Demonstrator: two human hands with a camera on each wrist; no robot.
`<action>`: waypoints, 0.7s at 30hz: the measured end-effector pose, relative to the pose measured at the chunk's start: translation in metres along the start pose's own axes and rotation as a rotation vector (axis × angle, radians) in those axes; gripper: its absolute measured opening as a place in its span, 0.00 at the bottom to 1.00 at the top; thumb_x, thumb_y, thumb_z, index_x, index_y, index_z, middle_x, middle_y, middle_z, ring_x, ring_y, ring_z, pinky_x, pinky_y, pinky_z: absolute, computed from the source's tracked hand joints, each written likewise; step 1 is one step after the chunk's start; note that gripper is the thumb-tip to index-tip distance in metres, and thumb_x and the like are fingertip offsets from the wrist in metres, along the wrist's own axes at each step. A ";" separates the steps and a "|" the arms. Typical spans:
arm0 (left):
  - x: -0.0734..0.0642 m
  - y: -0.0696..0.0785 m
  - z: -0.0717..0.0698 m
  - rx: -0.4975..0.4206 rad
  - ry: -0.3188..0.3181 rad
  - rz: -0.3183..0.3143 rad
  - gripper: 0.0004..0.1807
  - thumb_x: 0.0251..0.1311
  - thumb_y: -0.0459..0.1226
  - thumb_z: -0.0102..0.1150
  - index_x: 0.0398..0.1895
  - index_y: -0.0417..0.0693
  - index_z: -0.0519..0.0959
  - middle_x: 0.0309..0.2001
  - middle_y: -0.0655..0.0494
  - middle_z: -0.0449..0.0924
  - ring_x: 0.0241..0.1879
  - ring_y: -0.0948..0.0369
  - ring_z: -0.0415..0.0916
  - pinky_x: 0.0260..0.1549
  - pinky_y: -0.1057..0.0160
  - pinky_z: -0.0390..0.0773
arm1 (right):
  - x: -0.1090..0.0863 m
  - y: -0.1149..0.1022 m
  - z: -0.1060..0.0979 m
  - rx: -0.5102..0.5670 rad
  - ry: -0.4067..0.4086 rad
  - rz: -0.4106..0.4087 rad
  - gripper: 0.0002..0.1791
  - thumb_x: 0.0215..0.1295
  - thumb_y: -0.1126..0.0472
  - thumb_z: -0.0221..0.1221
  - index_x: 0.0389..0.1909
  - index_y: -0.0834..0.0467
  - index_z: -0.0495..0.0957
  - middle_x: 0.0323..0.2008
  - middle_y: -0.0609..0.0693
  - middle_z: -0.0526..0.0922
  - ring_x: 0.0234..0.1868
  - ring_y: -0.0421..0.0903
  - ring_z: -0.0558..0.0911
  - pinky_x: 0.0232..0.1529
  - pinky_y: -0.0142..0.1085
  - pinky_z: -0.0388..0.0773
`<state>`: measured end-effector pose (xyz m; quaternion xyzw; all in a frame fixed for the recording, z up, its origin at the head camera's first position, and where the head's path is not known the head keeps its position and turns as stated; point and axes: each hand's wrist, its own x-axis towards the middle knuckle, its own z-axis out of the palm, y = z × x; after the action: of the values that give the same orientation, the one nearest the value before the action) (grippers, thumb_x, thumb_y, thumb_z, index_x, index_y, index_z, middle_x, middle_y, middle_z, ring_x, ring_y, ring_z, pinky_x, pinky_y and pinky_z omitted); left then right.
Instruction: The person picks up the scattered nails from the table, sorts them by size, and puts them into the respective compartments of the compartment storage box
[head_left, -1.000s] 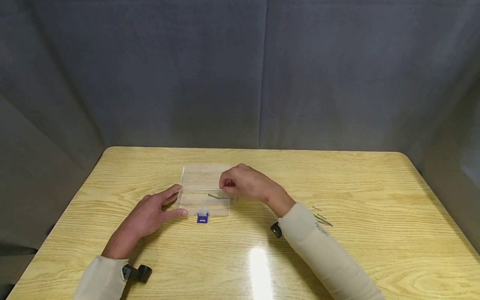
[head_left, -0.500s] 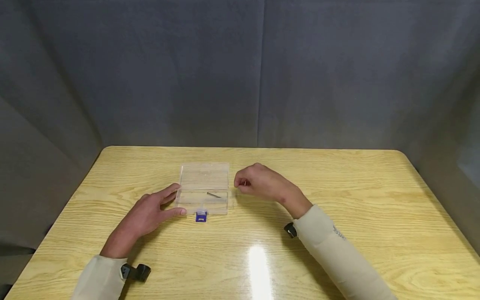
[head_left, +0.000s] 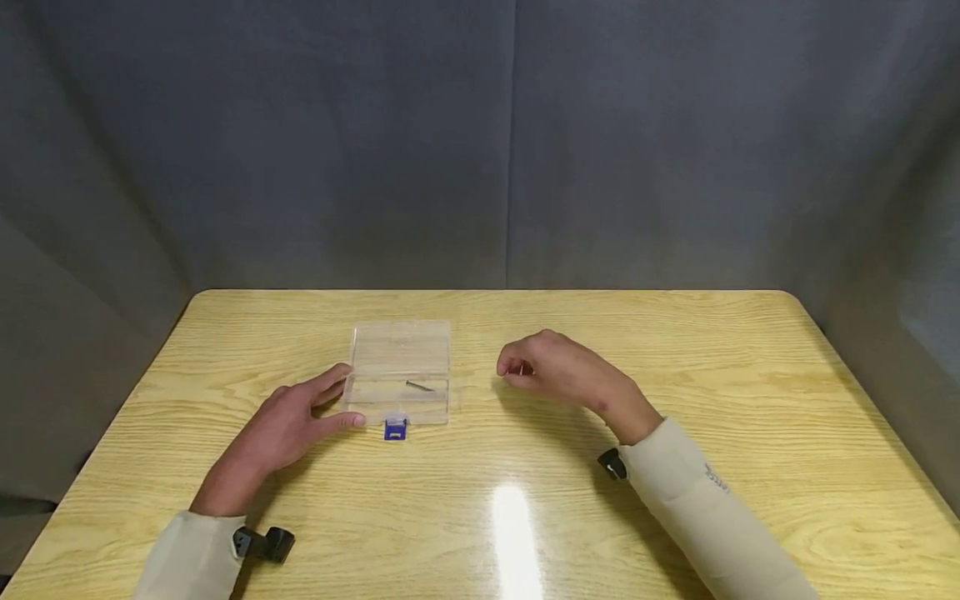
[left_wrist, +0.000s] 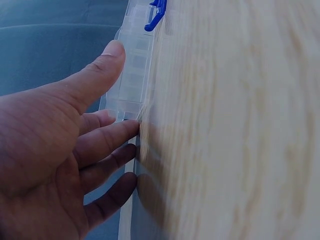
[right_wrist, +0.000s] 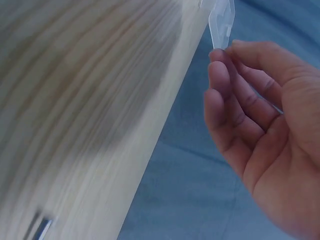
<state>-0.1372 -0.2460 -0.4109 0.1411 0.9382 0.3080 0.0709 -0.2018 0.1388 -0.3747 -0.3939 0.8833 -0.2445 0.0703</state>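
A clear plastic compartment box (head_left: 401, 423) with a blue latch (head_left: 395, 430) lies with its lid (head_left: 402, 346) swung back on the table. One metal nail (head_left: 420, 386) rests slantwise in its back compartment. My left hand (head_left: 288, 425) stays at the box's left end, thumb at the front corner and relaxed fingers along the side. To the right of the box, above the table, is my right hand (head_left: 566, 371). Its fingers are loosely curled with the thumb close to the index finger, and nothing shows between them in the right wrist view.
The wooden table (head_left: 420, 517) runs back to a grey curtain (head_left: 480, 150). A metal piece like a nail (right_wrist: 44, 229) lies on the table in the right wrist view. In the head view the right sleeve (head_left: 720, 500) crosses the front right of the table.
My right hand has moved from over the box to the right, away from it. The nails at right have gone out of sight behind the right arm. My left hand stays at the box.
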 end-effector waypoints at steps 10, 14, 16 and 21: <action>-0.002 0.001 0.000 0.005 -0.002 -0.011 0.49 0.65 0.61 0.64 0.81 0.44 0.60 0.65 0.41 0.76 0.71 0.37 0.62 0.64 0.34 0.65 | -0.037 0.012 -0.013 -0.050 0.023 0.064 0.06 0.70 0.67 0.63 0.42 0.56 0.87 0.34 0.40 0.84 0.29 0.35 0.77 0.36 0.36 0.79; -0.002 0.002 0.000 0.004 -0.006 -0.012 0.49 0.65 0.60 0.64 0.81 0.43 0.60 0.65 0.41 0.76 0.71 0.37 0.62 0.64 0.34 0.65 | -0.050 0.017 -0.015 -0.057 0.022 0.095 0.05 0.70 0.66 0.63 0.42 0.56 0.87 0.33 0.39 0.83 0.28 0.36 0.75 0.35 0.36 0.78; -0.001 0.003 0.000 0.007 -0.009 -0.018 0.49 0.65 0.60 0.64 0.81 0.43 0.60 0.65 0.41 0.75 0.70 0.37 0.62 0.64 0.34 0.65 | -0.056 0.020 -0.016 -0.065 0.024 0.105 0.05 0.71 0.66 0.63 0.41 0.55 0.87 0.33 0.39 0.83 0.28 0.36 0.75 0.34 0.36 0.77; -0.001 0.003 -0.001 0.009 -0.009 -0.024 0.50 0.64 0.61 0.65 0.81 0.43 0.60 0.65 0.42 0.75 0.70 0.37 0.64 0.64 0.34 0.65 | -0.069 0.026 -0.019 -0.095 0.024 0.132 0.05 0.71 0.65 0.63 0.40 0.54 0.86 0.33 0.38 0.82 0.29 0.35 0.75 0.34 0.36 0.77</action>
<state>-0.1358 -0.2441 -0.4083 0.1315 0.9409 0.3021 0.0783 -0.1783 0.2114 -0.3756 -0.3347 0.9186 -0.2020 0.0572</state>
